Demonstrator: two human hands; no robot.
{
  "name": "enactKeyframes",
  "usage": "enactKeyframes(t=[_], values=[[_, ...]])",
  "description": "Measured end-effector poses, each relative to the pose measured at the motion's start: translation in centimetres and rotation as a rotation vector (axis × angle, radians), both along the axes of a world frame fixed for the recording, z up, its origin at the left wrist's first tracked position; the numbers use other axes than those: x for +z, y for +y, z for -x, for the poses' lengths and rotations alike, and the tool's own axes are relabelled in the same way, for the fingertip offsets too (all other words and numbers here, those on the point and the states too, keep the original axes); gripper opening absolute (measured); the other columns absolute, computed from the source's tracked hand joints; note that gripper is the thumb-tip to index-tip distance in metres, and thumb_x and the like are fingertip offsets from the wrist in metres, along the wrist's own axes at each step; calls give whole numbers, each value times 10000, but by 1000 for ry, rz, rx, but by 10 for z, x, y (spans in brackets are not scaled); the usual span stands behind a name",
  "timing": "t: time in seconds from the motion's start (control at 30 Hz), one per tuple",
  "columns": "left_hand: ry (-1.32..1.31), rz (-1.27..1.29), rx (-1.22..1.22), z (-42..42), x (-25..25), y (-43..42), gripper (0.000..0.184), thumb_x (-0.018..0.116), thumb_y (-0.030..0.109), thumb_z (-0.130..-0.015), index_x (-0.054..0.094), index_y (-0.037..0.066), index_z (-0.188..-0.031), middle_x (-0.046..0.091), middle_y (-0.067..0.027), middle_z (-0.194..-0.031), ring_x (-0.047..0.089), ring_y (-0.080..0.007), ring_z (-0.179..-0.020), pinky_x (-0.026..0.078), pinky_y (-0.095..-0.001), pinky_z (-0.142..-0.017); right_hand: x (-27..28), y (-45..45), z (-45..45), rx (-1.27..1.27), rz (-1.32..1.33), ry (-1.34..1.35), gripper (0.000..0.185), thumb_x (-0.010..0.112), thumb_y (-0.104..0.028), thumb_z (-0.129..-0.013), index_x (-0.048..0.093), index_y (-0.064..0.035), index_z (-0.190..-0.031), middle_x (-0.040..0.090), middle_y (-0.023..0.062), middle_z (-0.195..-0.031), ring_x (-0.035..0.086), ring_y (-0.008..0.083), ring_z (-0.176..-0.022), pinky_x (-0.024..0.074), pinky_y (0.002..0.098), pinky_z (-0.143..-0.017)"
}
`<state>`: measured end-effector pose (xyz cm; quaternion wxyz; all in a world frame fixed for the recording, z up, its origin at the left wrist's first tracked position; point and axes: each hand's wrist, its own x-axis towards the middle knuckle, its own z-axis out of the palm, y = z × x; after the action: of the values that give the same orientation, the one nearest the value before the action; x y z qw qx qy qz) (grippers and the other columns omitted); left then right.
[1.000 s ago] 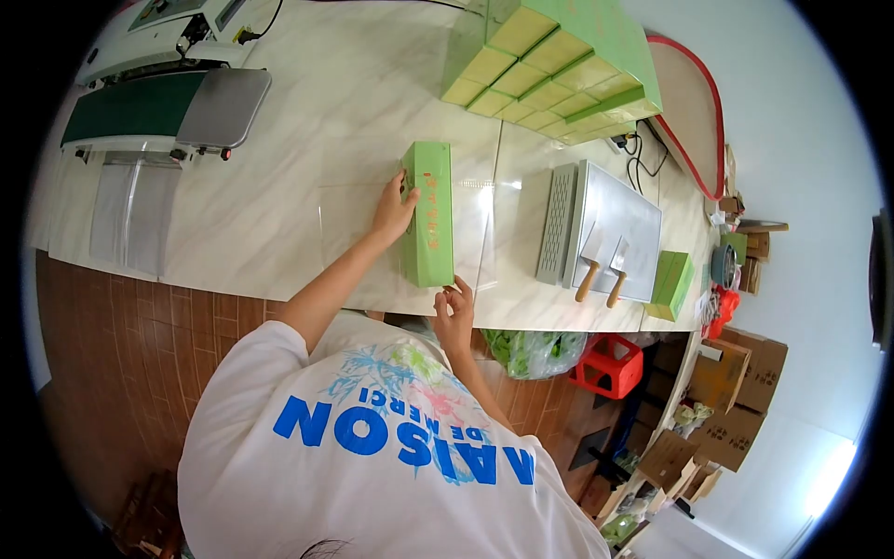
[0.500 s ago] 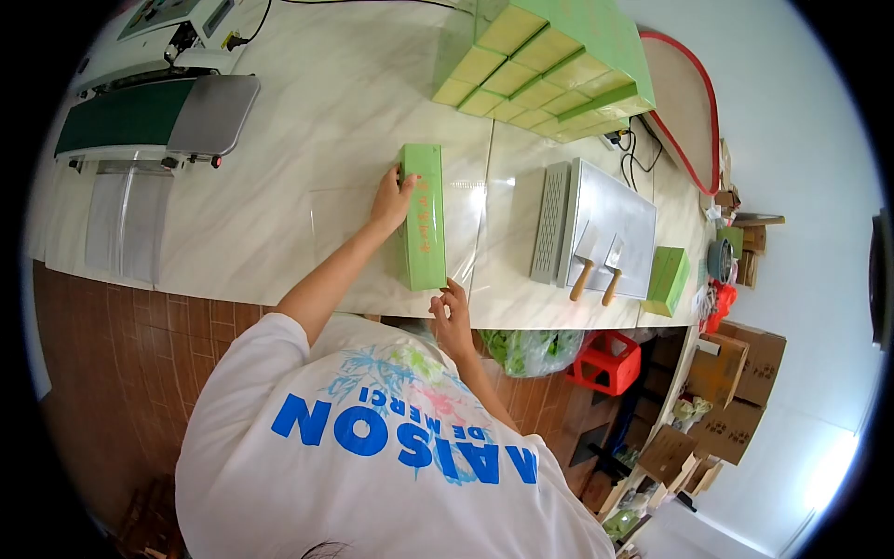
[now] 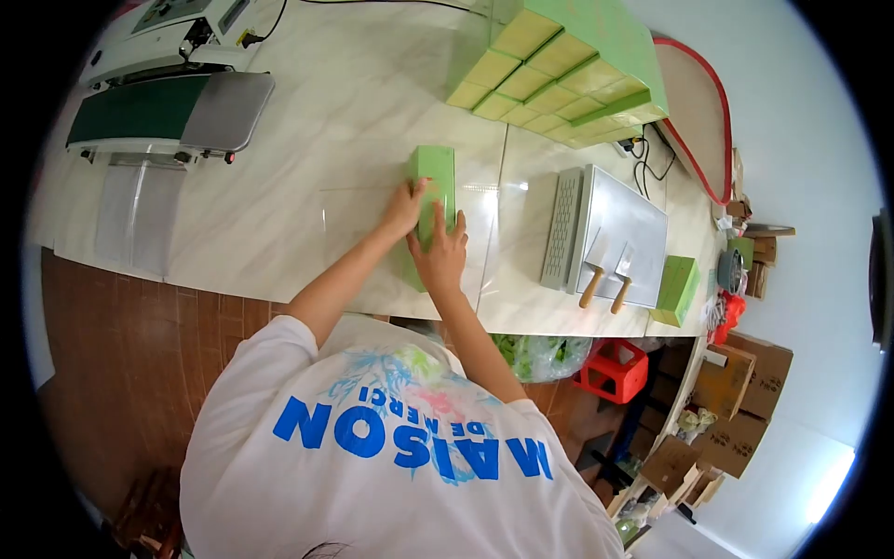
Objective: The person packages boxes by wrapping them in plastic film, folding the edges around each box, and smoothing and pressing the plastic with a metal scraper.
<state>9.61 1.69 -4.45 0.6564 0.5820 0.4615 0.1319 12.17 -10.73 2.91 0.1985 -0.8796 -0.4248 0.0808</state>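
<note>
A long green box (image 3: 435, 165) with orange lettering lies lengthwise on the marbled table before me, partly covered by my hands. My left hand (image 3: 401, 209) holds its left side around the middle, thumb and fingers at the edge. Across the top lies my right hand (image 3: 442, 253), fingers spread, pressing on the lower half. A piece of clear plastic seems to lie around the box, though its edges are hard to make out.
Many green boxes (image 3: 573, 70) are stacked at the back. To the right are a metal tray (image 3: 626, 233) with two wooden-handled scrapers (image 3: 592, 285) and another green box (image 3: 675, 290). A machine with a green belt (image 3: 135, 107) stands left. A red stool (image 3: 613, 369) is below the table edge.
My right hand has moved from the box's near end up onto its top, beside my left hand. My left hand stays at the box's left side. The view has shifted slightly.
</note>
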Motion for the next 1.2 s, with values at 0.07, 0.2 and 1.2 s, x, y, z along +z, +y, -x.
enactKeyframes(t=[0.07,0.2,1.2], values=[[-76,113,35,8,-1,-5,668,362,526,-1000,448,-53,-1321,556,-226,-1265,524,-330,-1198,405,-399,-995,-5,11,4,-39,102,19,789,730,-282,-804,337,-174,-1480,384,322,-1323,466,478,-1137,451,506,-907],[-236,274,93,33,16,-20,751,333,610,-979,459,-50,-1315,555,-165,-1271,497,-274,-1221,389,-381,-1011,-19,7,-2,-68,116,-21,786,706,-248,-810,319,-205,-1493,361,330,-1320,483,465,-1086,433,506,-915],[-530,605,331,138,-24,44,823,224,686,-953,421,25,-1402,539,-137,-1351,508,-237,-1254,376,-382,-1068,118,12,-81,870,13,15,809,705,-19,-710,428,-241,-1437,372,230,-1380,435,413,-1166,353,485,-993]])
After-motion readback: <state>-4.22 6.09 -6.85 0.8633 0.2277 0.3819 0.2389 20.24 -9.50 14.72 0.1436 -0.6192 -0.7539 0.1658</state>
